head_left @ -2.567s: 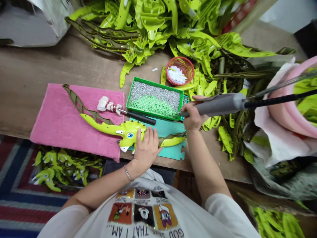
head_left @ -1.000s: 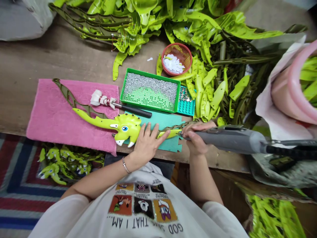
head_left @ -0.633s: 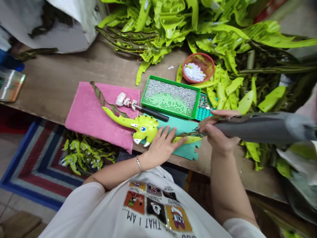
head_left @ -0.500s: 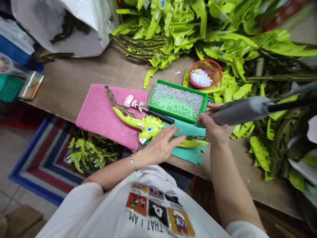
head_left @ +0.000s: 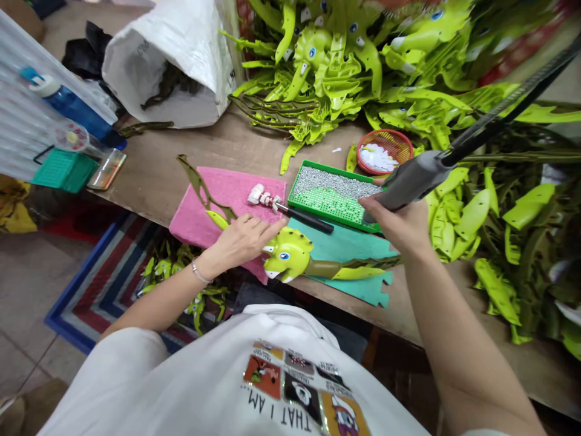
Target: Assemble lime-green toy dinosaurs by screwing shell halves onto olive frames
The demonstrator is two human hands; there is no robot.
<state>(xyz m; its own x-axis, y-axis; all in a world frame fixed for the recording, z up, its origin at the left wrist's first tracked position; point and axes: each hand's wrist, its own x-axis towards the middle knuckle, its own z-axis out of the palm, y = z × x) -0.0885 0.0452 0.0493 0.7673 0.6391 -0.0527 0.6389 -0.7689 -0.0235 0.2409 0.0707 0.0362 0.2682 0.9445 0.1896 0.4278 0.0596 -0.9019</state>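
A lime-green toy dinosaur piece (head_left: 290,255) with a blue eye and knobbed frill lies across the pink cloth (head_left: 186,209) and teal foam mat (head_left: 347,242). My left hand (head_left: 242,242) is closed over its left part, beside a curved olive-brown strip (head_left: 200,184); the thumb is hidden. My right hand (head_left: 406,230) grips a grey electric screwdriver (head_left: 411,181) with a cable, held above the table at the tray's right end. The green tray (head_left: 313,212) contains small silver screws. A black-handled tool (head_left: 313,220) with a white-wrapped head lies between tray and toy.
A red basket (head_left: 403,148) of white pieces stands behind the tray. Lime-green parts (head_left: 336,85) are heaped at the back and right. A white sack (head_left: 181,48), teal box (head_left: 66,169) and blue bottle (head_left: 75,112) sit left. More green parts lie below the table edge.
My left hand has moved left from over the toy's head to its left part. The toy and brown strip have shifted left. The view has swung left; the screwdriver stays in my right hand.
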